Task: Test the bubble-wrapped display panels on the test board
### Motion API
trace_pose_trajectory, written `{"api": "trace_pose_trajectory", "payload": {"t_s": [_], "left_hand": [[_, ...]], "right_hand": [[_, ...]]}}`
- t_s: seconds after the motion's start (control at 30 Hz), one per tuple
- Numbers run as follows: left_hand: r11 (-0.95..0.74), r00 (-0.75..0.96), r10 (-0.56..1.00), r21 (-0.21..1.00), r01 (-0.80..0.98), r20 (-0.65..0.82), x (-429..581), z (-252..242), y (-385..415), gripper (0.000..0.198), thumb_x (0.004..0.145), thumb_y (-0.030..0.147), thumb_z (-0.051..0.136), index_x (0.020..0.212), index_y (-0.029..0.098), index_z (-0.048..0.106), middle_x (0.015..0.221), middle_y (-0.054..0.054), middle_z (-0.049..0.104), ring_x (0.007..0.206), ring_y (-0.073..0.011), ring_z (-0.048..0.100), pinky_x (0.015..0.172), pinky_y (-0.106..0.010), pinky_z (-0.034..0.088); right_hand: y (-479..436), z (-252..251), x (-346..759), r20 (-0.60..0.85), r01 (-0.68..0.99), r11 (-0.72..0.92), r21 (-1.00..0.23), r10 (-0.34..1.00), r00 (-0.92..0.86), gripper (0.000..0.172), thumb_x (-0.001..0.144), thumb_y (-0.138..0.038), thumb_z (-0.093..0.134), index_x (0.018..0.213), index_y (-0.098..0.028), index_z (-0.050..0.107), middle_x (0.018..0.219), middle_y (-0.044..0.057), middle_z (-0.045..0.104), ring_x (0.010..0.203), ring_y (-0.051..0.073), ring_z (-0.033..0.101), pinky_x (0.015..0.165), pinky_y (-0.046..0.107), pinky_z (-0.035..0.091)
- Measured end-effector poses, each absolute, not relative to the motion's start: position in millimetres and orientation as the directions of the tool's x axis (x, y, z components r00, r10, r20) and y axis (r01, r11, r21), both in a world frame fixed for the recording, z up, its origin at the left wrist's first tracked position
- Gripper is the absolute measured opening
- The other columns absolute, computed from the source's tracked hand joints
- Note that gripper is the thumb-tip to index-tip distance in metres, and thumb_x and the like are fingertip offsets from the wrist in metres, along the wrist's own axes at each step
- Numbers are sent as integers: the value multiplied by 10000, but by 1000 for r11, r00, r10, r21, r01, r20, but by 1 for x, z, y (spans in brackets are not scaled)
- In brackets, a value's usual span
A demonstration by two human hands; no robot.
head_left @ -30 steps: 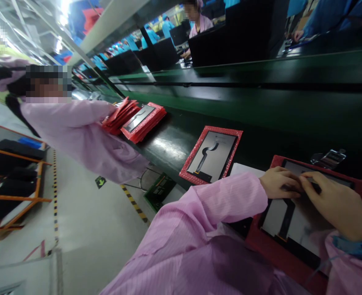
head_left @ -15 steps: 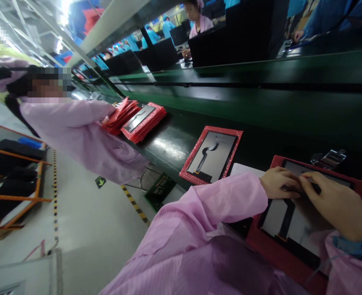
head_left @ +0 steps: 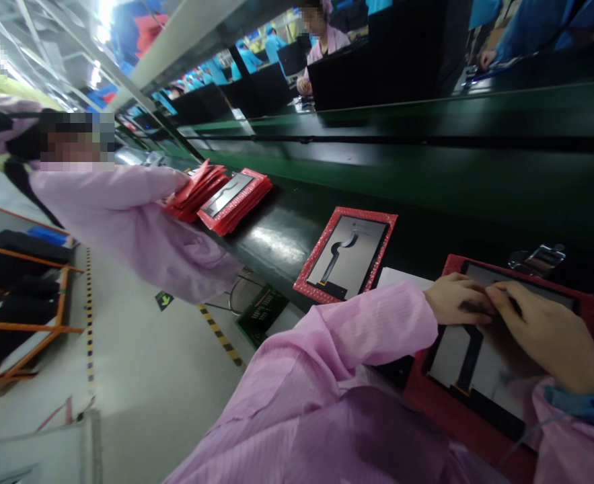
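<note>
A display panel with a grey back and dark border lies on a red bubble-wrap sheet at the lower right. Its black ribbon cable runs up from the near edge and disappears beneath my fingers. My left hand is closed over the cable's far end, fingers curled. From the right, my right hand meets it, thumb and forefinger pinched together against the left fingertips. Whatever lies between the right fingertips is hidden. Just beyond the panel sits a small shiny metal-and-clear object.
Left of my arm, a second panel rests on red bubble wrap, near a white sheet. Further along the dark bench is a stack of red-wrapped panels. A co-worker in pink stands there. A green crate sits below the bench edge.
My right hand has shifted very slightly left at the fingertips. The panels stay where they were; the co-worker at left leans marginally.
</note>
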State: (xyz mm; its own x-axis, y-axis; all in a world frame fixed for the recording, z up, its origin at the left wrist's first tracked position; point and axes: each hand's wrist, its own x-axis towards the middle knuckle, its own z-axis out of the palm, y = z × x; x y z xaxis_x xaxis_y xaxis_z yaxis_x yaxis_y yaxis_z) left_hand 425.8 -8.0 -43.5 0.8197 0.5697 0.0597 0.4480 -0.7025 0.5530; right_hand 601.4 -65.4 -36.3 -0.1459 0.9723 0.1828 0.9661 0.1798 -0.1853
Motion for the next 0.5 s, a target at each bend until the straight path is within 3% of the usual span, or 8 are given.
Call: {"api": "trace_pose_trajectory", "payload": {"t_s": [0.13, 0.3, 0.5], "left_hand": [[-674, 821, 569, 603, 427, 56, 425, -44, -7, 168, 850, 328, 741, 969, 211, 736, 1206, -42, 700, 1168, -172, 605, 1139, -317, 353], [-625, 804, 591, 664, 410, 59, 422, -47, -10, 133, 829, 277, 755, 932, 195, 730, 1144, -51, 708, 1148, -187, 602, 1136, -341, 341], [-583, 779, 621, 716, 385, 87, 418, -47, -13, 108, 802, 243, 777, 859, 175, 715, 1135, -74, 717, 1167, -212, 591, 1125, -380, 364]], "right_hand": [[-65, -31, 598, 86, 965, 127, -231, 990, -110, 466, 950, -521, 247, 966, -227, 609, 829, 81, 733, 643, 252, 670, 530, 323, 351], [-68, -27, 594, 127, 947, 181, -264, 980, -152, 434, 976, -457, 281, 964, -197, 629, 847, 92, 737, 666, 214, 668, 569, 300, 350], [-71, -23, 591, 88, 948, 113, -299, 992, -91, 374, 1015, -408, 308, 983, -203, 619, 892, 62, 740, 752, 202, 679, 608, 290, 329]]}}
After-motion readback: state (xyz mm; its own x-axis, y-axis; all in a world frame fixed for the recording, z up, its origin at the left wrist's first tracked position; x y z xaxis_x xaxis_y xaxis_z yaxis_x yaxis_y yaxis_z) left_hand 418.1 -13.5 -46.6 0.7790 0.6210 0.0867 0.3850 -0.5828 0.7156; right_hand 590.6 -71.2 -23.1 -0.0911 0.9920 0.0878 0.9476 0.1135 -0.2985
